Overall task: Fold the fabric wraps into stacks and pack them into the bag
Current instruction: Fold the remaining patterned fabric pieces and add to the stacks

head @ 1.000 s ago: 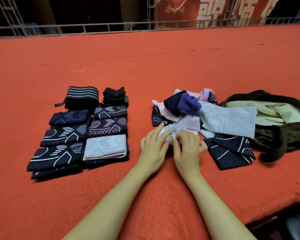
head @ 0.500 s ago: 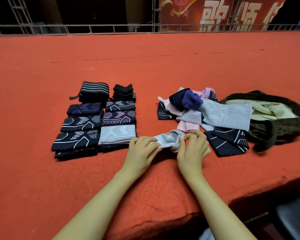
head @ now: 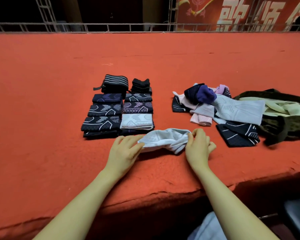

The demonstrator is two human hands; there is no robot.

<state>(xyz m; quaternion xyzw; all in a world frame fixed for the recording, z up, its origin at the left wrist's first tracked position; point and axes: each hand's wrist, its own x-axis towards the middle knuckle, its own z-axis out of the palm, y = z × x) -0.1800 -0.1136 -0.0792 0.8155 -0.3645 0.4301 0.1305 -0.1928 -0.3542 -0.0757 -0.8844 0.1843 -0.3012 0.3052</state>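
Note:
A pale grey fabric wrap point(head: 164, 140) lies crumpled on the red felt table point(head: 145, 66) between my hands. My left hand point(head: 126, 151) holds its left end, thumb under the cloth. My right hand point(head: 197, 148) pinches its right end with curled fingers. To the left sit two columns of folded wraps point(head: 118, 108), mostly dark with line patterns, one pale grey point(head: 136, 121) at the front. On the right is a loose pile of unfolded wraps point(head: 218, 108) in grey, pink, purple and dark blue. A dark olive bag point(head: 284, 122) with a pale lining lies open at the far right.
The table's front edge point(head: 163, 193) runs just below my forearms. A metal railing point(head: 145, 27) and a red banner with white characters point(head: 241, 13) stand behind the table. A dark chair edge point(head: 298, 217) shows at the bottom right.
My hands pulled the pale grey wrap out of the loose pile toward me and to the left, then drew apart, stretching it between them. The camera view tilted down.

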